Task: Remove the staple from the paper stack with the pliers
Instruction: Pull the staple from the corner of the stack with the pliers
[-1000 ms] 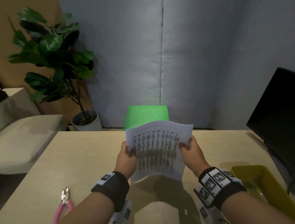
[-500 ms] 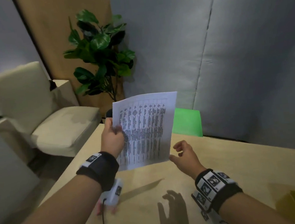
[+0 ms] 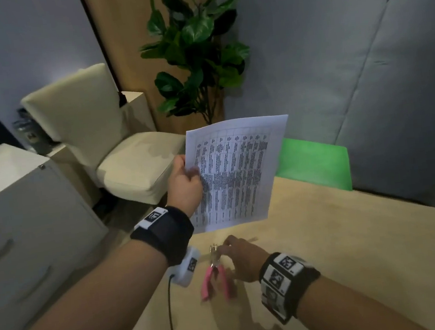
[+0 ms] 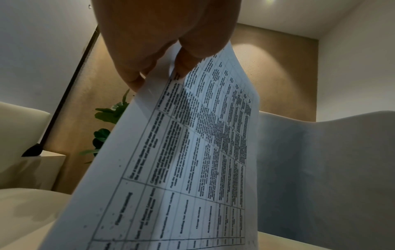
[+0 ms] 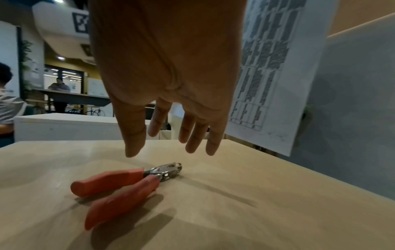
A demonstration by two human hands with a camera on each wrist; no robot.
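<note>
My left hand [image 3: 185, 180] pinches the left edge of the printed paper stack [image 3: 236, 173] and holds it upright above the table. In the left wrist view the thumb and fingers [image 4: 183, 67] clamp the sheet's [image 4: 181, 160] upper edge. No staple shows in any view. The pink-handled pliers [image 3: 215, 276] lie flat on the wooden table [image 3: 357, 257], metal jaws pointing away from me. My right hand [image 3: 237, 254] hovers just above the pliers' head with fingers straight and spread; the right wrist view shows the fingertips [image 5: 192, 145] a little above the pliers [image 5: 119, 186], not touching them.
A green box [image 3: 316, 164] sits at the table's far edge. Left of the table stand a white cabinet [image 3: 26, 213] and a cream armchair [image 3: 117, 154], with a potted plant [image 3: 198, 53] behind. Grey padded panels [image 3: 362, 67] form the back wall.
My right hand let go of the paper and dropped down to hover over the pliers. The left hand now holds the stack alone, and my view swung left.
</note>
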